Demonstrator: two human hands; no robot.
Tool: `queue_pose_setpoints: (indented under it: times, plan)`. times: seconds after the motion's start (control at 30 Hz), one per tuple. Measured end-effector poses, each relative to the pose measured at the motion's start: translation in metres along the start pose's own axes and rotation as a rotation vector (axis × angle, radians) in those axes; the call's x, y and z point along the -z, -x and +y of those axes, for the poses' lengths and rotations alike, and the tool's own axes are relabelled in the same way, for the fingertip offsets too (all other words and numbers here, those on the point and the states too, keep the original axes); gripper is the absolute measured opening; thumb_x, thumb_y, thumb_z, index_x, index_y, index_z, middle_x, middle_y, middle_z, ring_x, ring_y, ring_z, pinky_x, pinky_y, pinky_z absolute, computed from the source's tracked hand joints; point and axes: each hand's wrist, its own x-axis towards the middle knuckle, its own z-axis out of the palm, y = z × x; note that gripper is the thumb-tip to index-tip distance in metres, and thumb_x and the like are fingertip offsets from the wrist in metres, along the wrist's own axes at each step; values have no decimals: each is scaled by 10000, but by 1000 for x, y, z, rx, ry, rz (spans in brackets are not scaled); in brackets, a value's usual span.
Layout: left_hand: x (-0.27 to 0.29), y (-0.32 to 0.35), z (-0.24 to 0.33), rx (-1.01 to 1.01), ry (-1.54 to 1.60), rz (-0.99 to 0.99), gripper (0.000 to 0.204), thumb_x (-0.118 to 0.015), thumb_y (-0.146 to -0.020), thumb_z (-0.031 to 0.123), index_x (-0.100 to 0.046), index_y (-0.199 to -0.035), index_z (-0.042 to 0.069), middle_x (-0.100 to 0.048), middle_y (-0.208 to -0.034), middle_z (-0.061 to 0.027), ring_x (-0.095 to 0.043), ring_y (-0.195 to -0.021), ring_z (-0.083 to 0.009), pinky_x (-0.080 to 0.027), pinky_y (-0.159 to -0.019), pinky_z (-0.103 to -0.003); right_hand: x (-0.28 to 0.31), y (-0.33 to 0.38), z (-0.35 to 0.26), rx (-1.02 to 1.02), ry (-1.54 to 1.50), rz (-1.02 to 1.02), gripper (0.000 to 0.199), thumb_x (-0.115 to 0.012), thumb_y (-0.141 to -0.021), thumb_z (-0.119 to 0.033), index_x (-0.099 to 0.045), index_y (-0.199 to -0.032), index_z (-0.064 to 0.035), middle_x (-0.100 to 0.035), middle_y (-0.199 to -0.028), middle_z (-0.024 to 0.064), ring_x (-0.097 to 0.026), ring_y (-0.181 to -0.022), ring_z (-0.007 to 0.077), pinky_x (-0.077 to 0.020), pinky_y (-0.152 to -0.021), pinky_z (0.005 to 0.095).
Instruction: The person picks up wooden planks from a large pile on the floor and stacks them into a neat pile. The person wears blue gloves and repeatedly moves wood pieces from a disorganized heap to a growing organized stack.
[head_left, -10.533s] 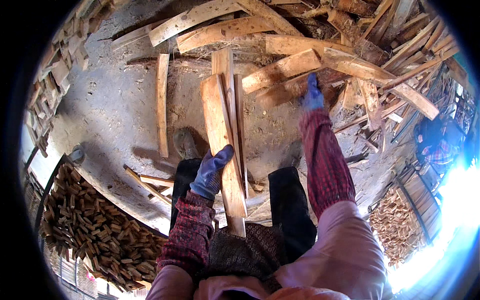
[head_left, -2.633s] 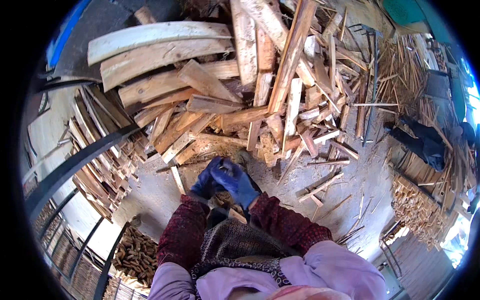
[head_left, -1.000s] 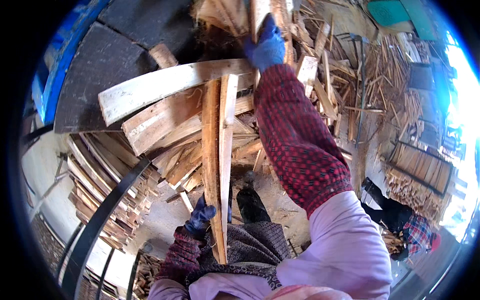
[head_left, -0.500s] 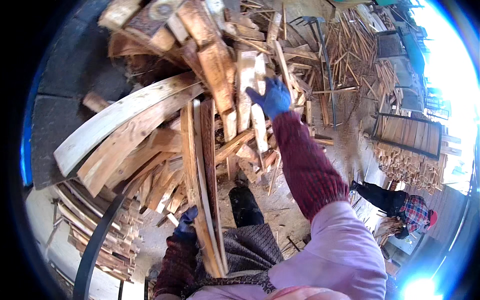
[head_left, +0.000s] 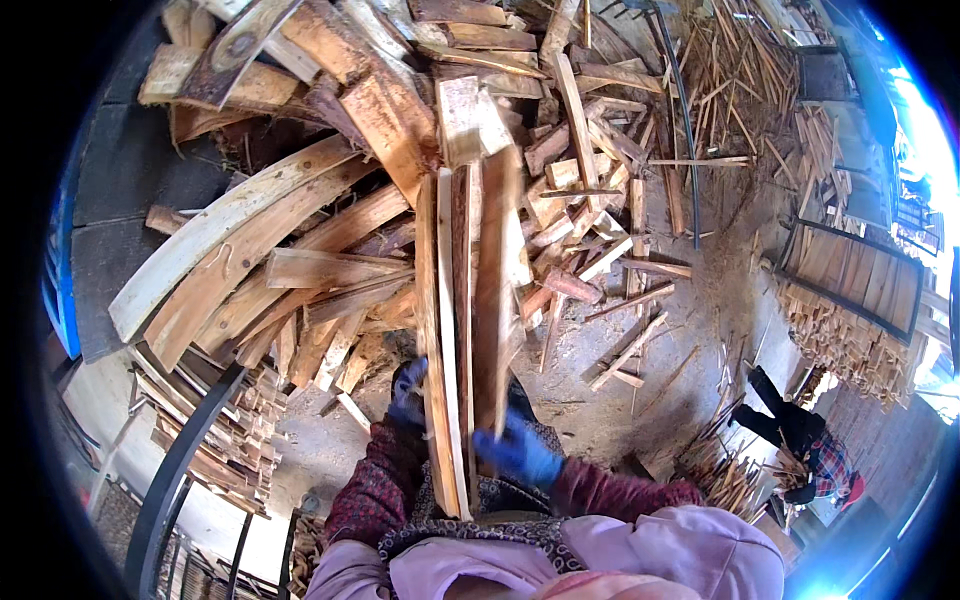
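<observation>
Both gloved hands, left and right, grip the near ends of several long planks held upright together. The planks look stiff, rough and splintery. Gripped only at the low end, they likely feel top-heavy.

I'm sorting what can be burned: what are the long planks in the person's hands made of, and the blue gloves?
The long pale-brown planks look like raw, unfinished wood: visible grain, rough sawn faces, uneven edges, no paint. The blue gloves, on the left hand and the right hand, look like knitted fabric, possibly with a rubbery coating; the soft matte creases suggest cloth, but the picture leaves it open.
</observation>
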Motion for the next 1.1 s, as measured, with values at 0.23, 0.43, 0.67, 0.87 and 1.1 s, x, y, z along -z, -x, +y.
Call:
queue_pose_setpoints:
  times: [0.23,0.43,0.67,0.87,1.1]
  plan:
    - [55,15,-22,47,140,119,497,-551,-994,301,-548,-1372,-23,-640,-1310,-169,-651,-1144,-309,-527,-1018,-434,165,-124,-5,-14,4,317,566,-627,-978,-354,-439,-1428,-68,-572,-1269,114,-547,-956,205,-461,-887,390]
    - [150,63,-67,-196,-110,375,308,-531,-1000,209,-658,-1192,3,-691,-1008,-63,-663,-889,-214,-553,-863,-371,330,-324,-17,-119,-563,767,642,-639,-920,-562,-478,-1376,-139,-493,-1329,153,-597,-855,305,-519,-784,500]
    - [119,51,-68,-48,83,468,418,-607,-922,236,-627,-1262,-9,-690,-1125,-101,-659,-995,-248,-528,-947,-389,325,-406,-28,29,-1177,416,497,-636,-934,-592,-608,-1269,-226,-639,-1221,8,-638,-1072,277,-604,-818,426]
    - [132,44,-60,-7,-76,520,443,-624,-926,281,-626,-1277,11,-683,-1131,-90,-653,-993,-245,-524,-940,-375,308,-422,-59,224,-1093,541,353,-847,-788,-446,-681,-982,-202,-688,-945,6,-659,-851,231,-604,-713,356]
    - [120,41,-43,-19,-424,593,472,-644,-931,334,-624,-1295,34,-674,-1138,-77,-645,-990,-242,-519,-933,-359,233,-269,-68,161,-583,606,381,-604,-945,-552,-647,-915,-174,-609,-707,24,-576,-557,165,-453,-474,289]
